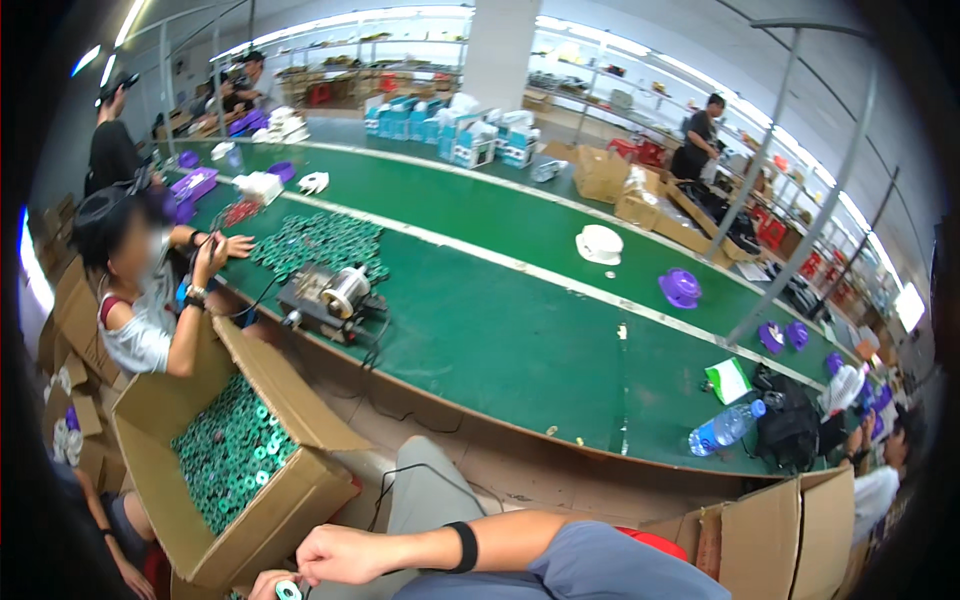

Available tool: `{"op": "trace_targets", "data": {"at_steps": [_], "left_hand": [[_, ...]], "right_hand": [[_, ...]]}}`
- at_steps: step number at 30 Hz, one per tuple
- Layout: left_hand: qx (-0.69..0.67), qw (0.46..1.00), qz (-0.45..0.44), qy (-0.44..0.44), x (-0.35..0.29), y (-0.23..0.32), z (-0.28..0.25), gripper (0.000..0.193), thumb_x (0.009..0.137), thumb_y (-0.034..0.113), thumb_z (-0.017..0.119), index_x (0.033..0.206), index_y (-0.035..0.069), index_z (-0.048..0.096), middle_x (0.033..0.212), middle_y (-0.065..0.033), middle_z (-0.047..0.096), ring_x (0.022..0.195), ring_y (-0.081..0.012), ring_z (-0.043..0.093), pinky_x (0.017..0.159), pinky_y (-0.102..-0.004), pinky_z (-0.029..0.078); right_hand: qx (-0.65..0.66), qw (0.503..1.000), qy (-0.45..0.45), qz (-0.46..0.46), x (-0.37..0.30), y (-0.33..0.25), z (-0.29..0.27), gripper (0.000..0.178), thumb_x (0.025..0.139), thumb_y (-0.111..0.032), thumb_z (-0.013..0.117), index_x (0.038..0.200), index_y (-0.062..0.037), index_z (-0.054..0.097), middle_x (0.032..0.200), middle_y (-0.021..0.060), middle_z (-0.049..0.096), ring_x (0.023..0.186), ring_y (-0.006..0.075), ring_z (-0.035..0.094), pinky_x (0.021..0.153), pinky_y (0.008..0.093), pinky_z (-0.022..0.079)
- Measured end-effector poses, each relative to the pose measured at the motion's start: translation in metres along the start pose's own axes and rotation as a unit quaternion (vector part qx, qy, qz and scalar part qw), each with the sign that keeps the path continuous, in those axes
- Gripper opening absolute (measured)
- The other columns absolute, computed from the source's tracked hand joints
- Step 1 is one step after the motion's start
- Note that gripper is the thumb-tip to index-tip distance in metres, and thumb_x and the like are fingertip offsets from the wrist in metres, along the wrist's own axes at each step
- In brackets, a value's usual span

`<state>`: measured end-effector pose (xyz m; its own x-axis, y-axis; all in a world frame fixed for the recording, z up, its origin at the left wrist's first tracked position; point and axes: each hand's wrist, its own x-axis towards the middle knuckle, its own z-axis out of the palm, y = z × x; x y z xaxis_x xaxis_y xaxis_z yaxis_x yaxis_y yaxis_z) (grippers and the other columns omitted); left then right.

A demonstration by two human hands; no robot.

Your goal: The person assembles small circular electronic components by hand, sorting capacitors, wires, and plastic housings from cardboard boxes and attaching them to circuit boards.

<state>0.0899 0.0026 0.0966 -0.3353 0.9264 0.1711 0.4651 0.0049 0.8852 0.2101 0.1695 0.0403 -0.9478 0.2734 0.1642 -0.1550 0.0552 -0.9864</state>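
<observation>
A long green workbench (520, 330) fills the frame's centre. At the bottom edge, 1 small green ring (288, 591) is pinched in the left hand (268, 584); the right hand (340, 555) is curled loosely above it, seemingly holding nothing. A picking step is judged in hand; next, a careful reach is called for into the cardboard box (290, 500) of rings at lower left.

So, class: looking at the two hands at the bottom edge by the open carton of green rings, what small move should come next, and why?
Probably lift the ring clear, toward the green table. The left hand seems to pinch it beside the cardboard box, the right hand is closed just above, and both sit low, at the carton's outer corner.
</observation>
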Motion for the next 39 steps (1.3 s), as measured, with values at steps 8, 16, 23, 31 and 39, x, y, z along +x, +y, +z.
{"op": "trace_targets", "data": {"at_steps": [8, 16, 23, 31, 39], "left_hand": [[0.024, 0.999, 0.011, -0.035, -0.006, -0.010, -0.003, 0.019, 0.096, 0.010, 0.052, 0.101, -0.004, 0.063, 0.098, -0.0142, 0.066, 0.092, -0.0250, 0.061, 0.086, -0.0348, 0.048], [0.061, 0.996, 0.065, -0.007, 0.004, -0.026, 0.005, 0.026, 0.078, 0.017, 0.065, 0.096, -0.001, 0.069, 0.090, -0.0156, 0.069, 0.085, -0.0326, 0.066, 0.078, -0.0384, 0.053], [0.087, 0.992, 0.089, -0.010, -0.009, -0.036, 0.003, 0.033, 0.075, 0.008, 0.075, 0.106, 0.000, 0.067, 0.098, -0.0142, 0.069, 0.087, -0.0312, 0.065, 0.081, -0.0383, 0.051], [0.094, 0.992, 0.083, 0.005, -0.019, -0.036, -0.008, 0.034, 0.076, 0.013, 0.077, 0.106, 0.000, 0.067, 0.098, -0.0134, 0.068, 0.087, -0.0312, 0.064, 0.079, -0.0387, 0.051], [0.096, 0.992, 0.082, -0.006, -0.016, -0.039, -0.002, 0.033, 0.076, 0.012, 0.077, 0.104, -0.001, 0.067, 0.099, -0.0136, 0.069, 0.089, -0.0312, 0.065, 0.080, -0.0388, 0.051]], "right_hand": [[-0.081, 0.997, -0.013, 0.001, -0.002, -0.025, -0.002, 0.026, 0.084, -0.022, 0.059, 0.073, -0.0009, 0.070, 0.065, 0.0164, 0.067, 0.056, 0.0280, 0.063, 0.058, 0.0381, 0.051], [-0.041, 0.992, -0.116, -0.003, -0.011, -0.010, -0.005, 0.014, 0.090, -0.013, 0.059, 0.087, -0.0026, 0.068, 0.075, 0.0105, 0.067, 0.070, 0.0174, 0.064, 0.065, 0.0347, 0.051], [0.016, 0.970, -0.171, 0.171, -0.014, -0.025, -0.010, 0.017, 0.092, -0.004, 0.054, 0.090, -0.0018, 0.070, 0.080, -0.0002, 0.068, 0.077, 0.0053, 0.059, 0.070, 0.0236, 0.048], [-0.027, 0.987, -0.130, 0.095, -0.014, -0.028, 0.003, 0.014, 0.089, -0.007, 0.056, 0.084, -0.0028, 0.068, 0.064, 0.0037, 0.061, 0.059, 0.0096, 0.055, 0.056, 0.0303, 0.046], [-0.063, 0.978, -0.115, 0.164, -0.012, -0.028, -0.008, 0.014, 0.093, -0.006, 0.057, 0.085, -0.0035, 0.069, 0.063, 0.0003, 0.061, 0.058, 0.0070, 0.054, 0.055, 0.0274, 0.044]]}}
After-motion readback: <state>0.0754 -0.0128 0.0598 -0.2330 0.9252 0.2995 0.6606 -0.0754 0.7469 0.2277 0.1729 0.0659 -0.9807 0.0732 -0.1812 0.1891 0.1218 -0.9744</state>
